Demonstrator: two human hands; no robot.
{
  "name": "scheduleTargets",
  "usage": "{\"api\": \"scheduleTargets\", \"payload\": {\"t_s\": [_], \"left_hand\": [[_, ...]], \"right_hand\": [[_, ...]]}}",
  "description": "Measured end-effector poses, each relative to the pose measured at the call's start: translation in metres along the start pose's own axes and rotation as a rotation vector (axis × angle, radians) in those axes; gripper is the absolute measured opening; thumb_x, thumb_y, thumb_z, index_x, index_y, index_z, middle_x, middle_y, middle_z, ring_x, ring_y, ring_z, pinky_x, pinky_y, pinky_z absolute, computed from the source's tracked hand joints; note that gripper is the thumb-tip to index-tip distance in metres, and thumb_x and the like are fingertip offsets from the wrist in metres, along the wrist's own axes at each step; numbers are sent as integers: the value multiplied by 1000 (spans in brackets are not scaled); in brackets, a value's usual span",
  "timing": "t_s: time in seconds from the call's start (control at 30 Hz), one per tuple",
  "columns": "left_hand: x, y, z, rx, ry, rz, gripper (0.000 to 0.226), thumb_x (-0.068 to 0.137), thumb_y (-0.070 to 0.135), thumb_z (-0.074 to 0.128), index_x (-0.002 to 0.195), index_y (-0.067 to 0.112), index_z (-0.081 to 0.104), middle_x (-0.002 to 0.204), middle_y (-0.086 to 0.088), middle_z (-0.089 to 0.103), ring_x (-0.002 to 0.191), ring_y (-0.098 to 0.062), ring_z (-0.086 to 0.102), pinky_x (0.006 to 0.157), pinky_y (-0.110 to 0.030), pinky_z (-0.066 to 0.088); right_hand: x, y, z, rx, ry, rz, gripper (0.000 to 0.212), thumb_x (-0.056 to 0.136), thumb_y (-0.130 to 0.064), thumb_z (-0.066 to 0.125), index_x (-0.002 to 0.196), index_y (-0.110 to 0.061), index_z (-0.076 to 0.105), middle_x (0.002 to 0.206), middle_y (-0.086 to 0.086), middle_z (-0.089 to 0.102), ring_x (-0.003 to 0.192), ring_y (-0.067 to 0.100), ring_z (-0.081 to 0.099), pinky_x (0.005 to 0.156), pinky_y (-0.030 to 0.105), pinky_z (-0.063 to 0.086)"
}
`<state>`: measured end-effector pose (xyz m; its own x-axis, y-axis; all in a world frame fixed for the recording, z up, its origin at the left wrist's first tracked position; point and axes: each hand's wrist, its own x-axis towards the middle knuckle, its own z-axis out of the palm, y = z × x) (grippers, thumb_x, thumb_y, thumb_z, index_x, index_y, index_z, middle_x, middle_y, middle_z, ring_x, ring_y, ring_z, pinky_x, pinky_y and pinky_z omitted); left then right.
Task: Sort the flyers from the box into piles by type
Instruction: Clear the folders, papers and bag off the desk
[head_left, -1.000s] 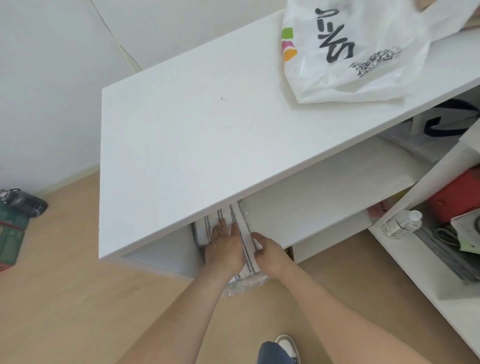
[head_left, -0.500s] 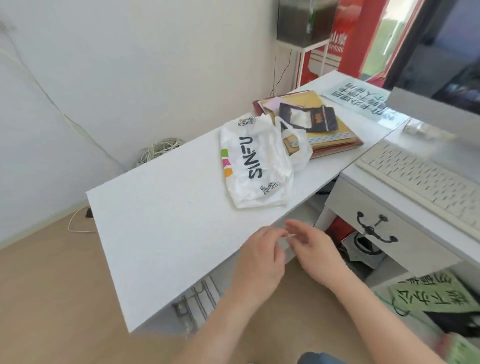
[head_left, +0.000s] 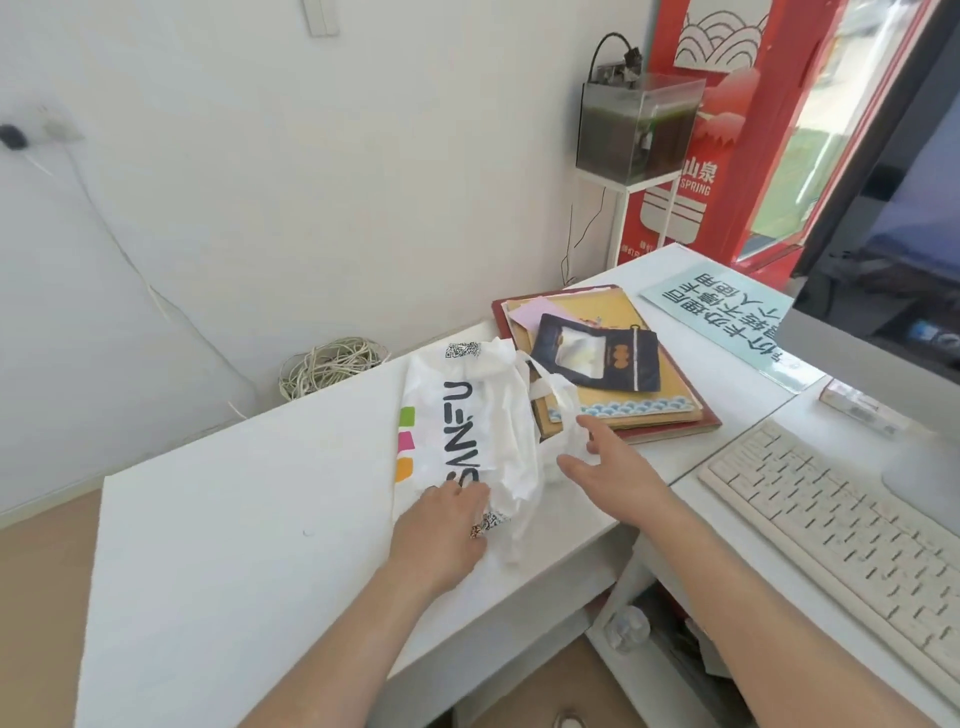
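Observation:
A white plastic bag (head_left: 457, 426) with black lettering and coloured squares lies on the white table (head_left: 234, 545). My left hand (head_left: 447, 525) rests on the bag's near edge, its fingers lying on the plastic. My right hand (head_left: 608, 467) hovers open just right of the bag, fingers spread toward its handles. Behind the bag lies a stack of flat papers and folders (head_left: 639, 384), with a dark blue pouch (head_left: 597, 353) on top. No box is in view.
A white keyboard (head_left: 841, 530) sits on the right desk, with a pale blue sign (head_left: 727, 317) beyond it. A small tank (head_left: 634, 130) stands on a white stand. Coiled cable (head_left: 332, 364) lies behind the table. A bottle (head_left: 626, 626) lies on the lower shelf.
My view rose from the shelf under the table to the tabletop. Both hands left the striped bundle below and moved up to the white bag.

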<state>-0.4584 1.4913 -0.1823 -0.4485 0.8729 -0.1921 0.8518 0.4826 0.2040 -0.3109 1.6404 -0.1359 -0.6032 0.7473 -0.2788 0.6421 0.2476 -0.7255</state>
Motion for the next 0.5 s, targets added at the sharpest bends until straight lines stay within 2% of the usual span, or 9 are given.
{"api": "scheduleTargets", "payload": {"t_s": [0.1,0.17,0.2,0.27,0.33,0.4,0.47,0.5], "left_hand": [[0,0,0,-42,103,-29,31,86,12,46,114,25,52,100,4,52,95,-22,51,76,-33,43],[-3,-8,2,-197,209,-105,27,84,5,43,103,22,52,88,4,49,82,-22,51,64,-30,36],[-5,-10,0,-306,280,-170,27,83,2,42,99,22,52,84,4,50,79,-22,50,61,-27,34],[-11,-15,-3,-495,404,-249,39,82,-5,41,104,25,54,89,5,52,80,-18,49,64,-17,35],[-21,-11,-6,-529,455,-181,51,87,-3,42,118,36,52,104,10,50,90,-9,51,72,-12,37],[-35,-5,-2,-423,384,-49,59,83,7,56,125,47,48,121,19,50,102,-1,51,73,-17,47],[-45,0,1,-65,150,113,96,59,8,70,137,49,34,143,5,43,119,-16,49,66,-19,52],[-50,2,4,88,-9,114,103,59,12,69,142,49,21,152,-2,30,127,-25,42,73,-24,52]], "right_hand": [[23,-1,6,49,-75,-24,69,90,-42,59,148,-26,24,134,4,51,120,20,50,96,32,40],[32,-2,14,87,-48,-56,69,88,-44,60,146,-25,27,129,4,52,114,20,51,93,32,43],[35,-3,17,106,-26,-77,70,88,-47,59,145,-26,26,133,5,47,117,22,49,93,32,42],[36,-4,22,115,8,-108,75,87,-53,57,147,-31,18,143,7,32,128,25,38,94,35,36],[39,-5,27,194,6,-134,82,84,-53,60,148,-34,12,147,2,24,137,22,26,101,35,32],[45,-10,34,359,-13,-175,79,85,-50,62,148,-36,17,151,-5,25,140,15,21,112,39,27],[54,-15,45,435,-3,-220,63,90,-49,54,145,-37,27,150,-8,33,139,11,25,115,40,26],[56,-20,49,413,5,-240,58,93,-48,50,145,-35,29,149,-7,34,139,9,26,115,33,25]]}}
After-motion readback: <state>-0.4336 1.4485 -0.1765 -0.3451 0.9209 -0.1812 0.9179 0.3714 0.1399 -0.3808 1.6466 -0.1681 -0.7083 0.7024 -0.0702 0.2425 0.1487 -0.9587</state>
